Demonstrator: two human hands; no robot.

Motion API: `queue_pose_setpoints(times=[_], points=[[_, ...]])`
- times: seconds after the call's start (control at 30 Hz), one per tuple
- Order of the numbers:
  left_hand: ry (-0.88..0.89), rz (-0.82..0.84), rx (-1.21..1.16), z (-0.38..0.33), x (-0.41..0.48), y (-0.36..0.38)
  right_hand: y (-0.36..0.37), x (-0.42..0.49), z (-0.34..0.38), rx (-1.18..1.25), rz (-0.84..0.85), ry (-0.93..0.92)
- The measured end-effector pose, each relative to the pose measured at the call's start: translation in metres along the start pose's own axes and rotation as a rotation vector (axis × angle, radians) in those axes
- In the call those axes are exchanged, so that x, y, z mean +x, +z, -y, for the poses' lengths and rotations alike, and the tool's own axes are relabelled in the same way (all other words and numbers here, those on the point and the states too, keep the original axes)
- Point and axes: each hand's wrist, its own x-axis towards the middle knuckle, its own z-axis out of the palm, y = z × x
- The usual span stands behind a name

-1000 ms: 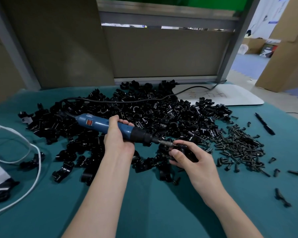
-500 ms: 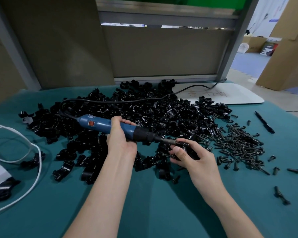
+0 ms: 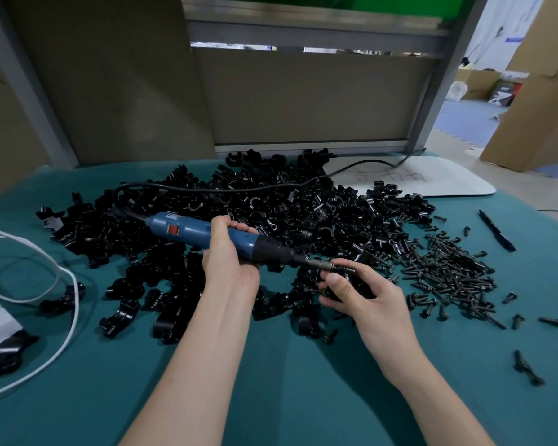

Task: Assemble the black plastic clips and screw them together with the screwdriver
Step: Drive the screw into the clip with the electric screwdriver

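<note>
Left hand (image 3: 231, 265) gripping screwdriver (image 3: 207, 238), right hand (image 3: 361, 292) pinching clip (image 3: 345, 280) at bit

Can't really see the clip (image 3: 348, 275) - the right hand (image 3: 364, 297) wraps most of it, so where the screwdriver (image 3: 187, 231) tip meets it is anyone's guess. The left hand (image 3: 229, 262) covers the tool's mid-barrel. At 9 o'clock the white cable (image 3: 76, 300) runs off the edge, and the scribble on the white board (image 3: 448, 181) at 2 o'clock is too small to read.
</note>
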Motion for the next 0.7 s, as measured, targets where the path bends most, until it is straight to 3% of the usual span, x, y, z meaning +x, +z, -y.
queue_pose_setpoints(times=[0.7], points=[[0.001,-0.001,-0.004,0.0014,-0.004,0.0037,-0.0018,0.0016,-0.003,-0.004,0.002,0.001]])
